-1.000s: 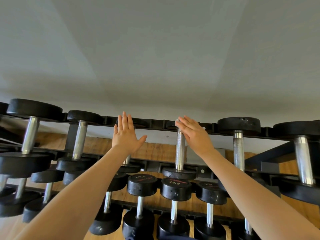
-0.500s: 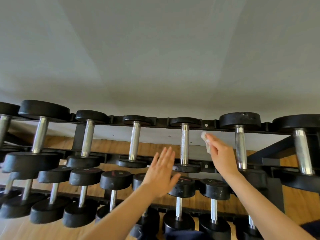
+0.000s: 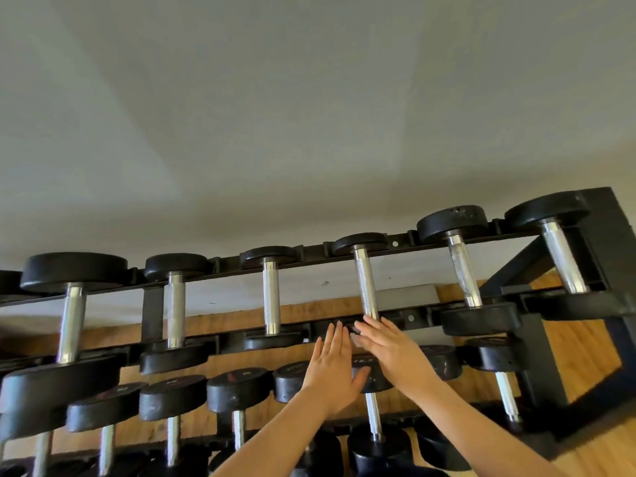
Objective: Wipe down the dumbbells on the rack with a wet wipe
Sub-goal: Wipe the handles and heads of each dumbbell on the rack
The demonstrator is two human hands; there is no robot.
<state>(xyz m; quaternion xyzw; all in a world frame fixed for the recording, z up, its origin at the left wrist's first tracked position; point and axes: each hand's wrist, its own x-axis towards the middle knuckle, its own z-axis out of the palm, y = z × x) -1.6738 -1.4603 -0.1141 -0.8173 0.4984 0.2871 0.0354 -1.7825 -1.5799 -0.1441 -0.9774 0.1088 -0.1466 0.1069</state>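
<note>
The rack (image 3: 406,318) is a black steel frame that carries two tiers of dumbbells, and we stand close in front of its upper tier. The dumbbell (image 3: 367,280) we are working on lies fourth from the left on that tier, its chrome handle running from the far rail down to the near rail, where its near head sits hidden behind our hands. Our right hand (image 3: 390,352) lies flat on that near head, fingers (image 3: 370,330) straight and together. A pale patch under the palm may be the wet wipe (image 3: 358,345), though we cannot tell for sure. Our left hand (image 3: 332,368) rests just beside it, fingers straight, holding nothing.

To do this step well, we keep the wipe spread under the flat palm and sweep around the whole rubber head, then up the knurled handle to the far head. We steady the dumbbell with the left hand so it does not roll in its cradle.
</note>
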